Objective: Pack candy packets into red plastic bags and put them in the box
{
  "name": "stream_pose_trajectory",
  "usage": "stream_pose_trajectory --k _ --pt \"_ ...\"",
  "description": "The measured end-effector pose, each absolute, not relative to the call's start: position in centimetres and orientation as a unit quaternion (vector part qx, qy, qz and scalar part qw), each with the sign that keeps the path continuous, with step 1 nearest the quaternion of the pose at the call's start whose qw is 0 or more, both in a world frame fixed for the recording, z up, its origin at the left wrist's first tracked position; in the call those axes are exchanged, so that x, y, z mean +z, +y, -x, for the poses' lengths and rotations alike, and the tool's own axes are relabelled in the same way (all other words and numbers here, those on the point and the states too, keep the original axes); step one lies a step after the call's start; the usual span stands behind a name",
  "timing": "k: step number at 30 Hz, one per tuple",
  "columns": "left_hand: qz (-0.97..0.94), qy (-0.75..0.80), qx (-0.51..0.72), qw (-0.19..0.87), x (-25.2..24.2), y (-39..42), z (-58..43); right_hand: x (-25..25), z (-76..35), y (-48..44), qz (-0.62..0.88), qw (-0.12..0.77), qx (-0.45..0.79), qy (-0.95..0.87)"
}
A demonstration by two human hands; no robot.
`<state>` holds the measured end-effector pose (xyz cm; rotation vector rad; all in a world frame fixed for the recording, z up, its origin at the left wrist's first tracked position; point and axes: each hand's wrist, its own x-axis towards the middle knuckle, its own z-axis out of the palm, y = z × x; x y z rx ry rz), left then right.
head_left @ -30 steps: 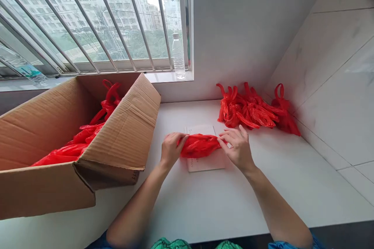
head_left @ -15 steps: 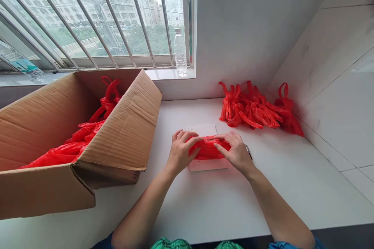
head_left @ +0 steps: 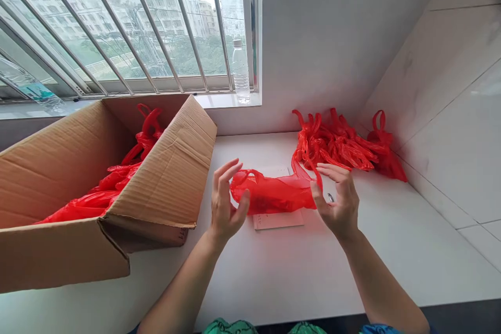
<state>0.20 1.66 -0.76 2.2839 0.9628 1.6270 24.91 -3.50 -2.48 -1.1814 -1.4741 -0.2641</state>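
While both hands are held well apart with fingers spread and thumbs off the fingers, the red plastic bag [head_left: 277, 194] is framed between them, mid-table, nearer the far edge than the front one. At the bag's left end, the left hand [head_left: 227, 203] is held upright, palm turned in; at its right end, the right hand [head_left: 338, 201] is held likewise, its thumb close by a loose handle. Neither hand is clamped on anything; whether the bag is lightly touched cannot be told. The bag is stretched out sideways, a darker patch showing through, and a flat white card [head_left: 279, 220] is partly covered by it. A small metallic item [head_left: 331, 198] is mostly hidden by the right hand.

On the white table [head_left: 297, 276], the far right corner is taken up by a heap of red bags [head_left: 336, 146], bunched, handles up. The left side is occupied by an open cardboard box [head_left: 164, 167], with more red plastic [head_left: 94, 198] piled inside. On the window sill [head_left: 213, 103], a clear bottle [head_left: 241, 75] is stood upright; a second bottle [head_left: 39, 94] is seen tilted, farther left. Metal bars [head_left: 146, 21] are set across the window.
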Motion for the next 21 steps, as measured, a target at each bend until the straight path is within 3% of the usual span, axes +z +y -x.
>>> stream_pose_trajectory --k 4,12,21 --pt "-0.836 0.255 0.486 -0.014 2.1 0.5 -1.7 -2.2 -22.9 -3.7 0.489 0.474 -0.074 -0.729" --pt "-0.933 0.287 0.215 -0.016 -0.4 1.6 -2.6 -5.4 -21.8 -2.9 0.583 0.219 0.013 -0.783" --pt "-0.940 0.295 0.172 -0.013 -3.9 1.9 -2.8 -6.8 -22.1 -2.3 0.601 0.184 0.039 -0.777"
